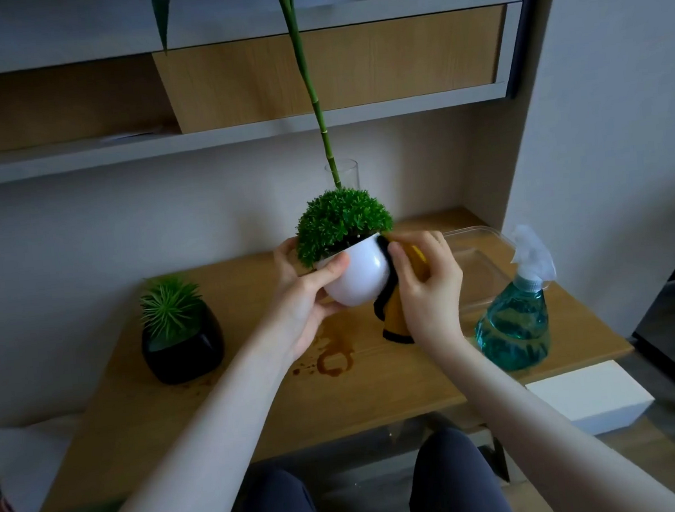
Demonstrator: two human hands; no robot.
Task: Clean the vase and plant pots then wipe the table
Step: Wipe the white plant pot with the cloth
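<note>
A seated person works over a wooden surface (379, 382), and from left to right the scene runs so: at the far left a black pot (183, 349) with a spiky green plant stands on the wood, apart from both hands; next the left hand (304, 295) cups a white pot (356, 276) with a round green bush, thumb across its near rim and fingers behind, lifting it clear of the wood and tilting it slightly away to the left. The pot sits squarely between the two hands, its rounded right flank turned to the right hand (428, 284), which presses a yellow cloth (394, 316) with a dark edge against that side, the cloth's tail hanging down towards the wood. The left hand appears to be the holder and the right the wiper, so the next stroke likely runs around the pot's belly. Directly beneath the lifted pot a brown ring stain and drips (332, 358) mark the wood, a job for later. Behind the bush a clear glass vase (347, 173) holds a tall green stem (309, 86), near enough to catch the foliage if the pot swings back. Further right lies a clear plastic tray (477, 239), and at the far right a spray bottle (513, 326) of blue-green liquid stands just beside it, close to the right forearm.
</note>
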